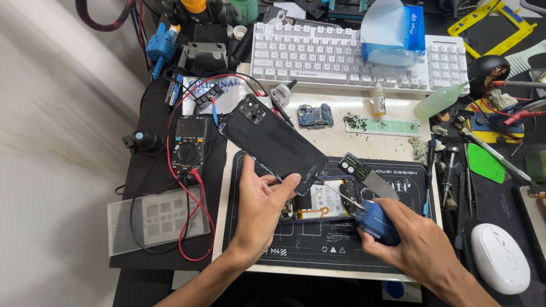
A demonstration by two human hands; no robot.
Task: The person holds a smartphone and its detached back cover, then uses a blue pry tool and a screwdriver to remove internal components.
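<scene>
Left hand (259,207) enters from 6 o'clock, palm up, fingers gripping black back cover (272,139), tilted up toward 11 o'clock. Right hand (418,244) comes from 5 o'clock, clenched around blue-handled screwdriver (372,219), tip pointing to 10 o'clock onto opened phone (321,203) lying on black work mat (392,227). Tissue box (395,34) at 1 o'clock sits on white keyboard (318,54), tissue sticking out.

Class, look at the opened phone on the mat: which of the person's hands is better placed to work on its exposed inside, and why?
Right. The right hand holds the blue-handled screwdriver, tip over the opened phone. The left hand is occupied lifting the black back cover.
</scene>
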